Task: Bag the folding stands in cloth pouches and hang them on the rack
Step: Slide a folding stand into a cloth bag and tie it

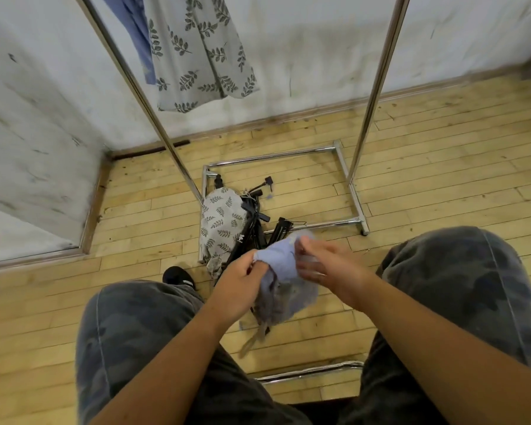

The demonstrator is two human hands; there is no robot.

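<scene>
I am wearing dark grey-blue camouflage trousers (129,332), filling the lower left and right of the frame, a pale stitched seam running down each leg. A black shoe (176,276) with a white stripe is peeking out left of centre.

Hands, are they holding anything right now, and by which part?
Both hold the blue cloth pouch at its top edge: the left hand pinches the left side, the right hand, blurred, grips the right side.
</scene>
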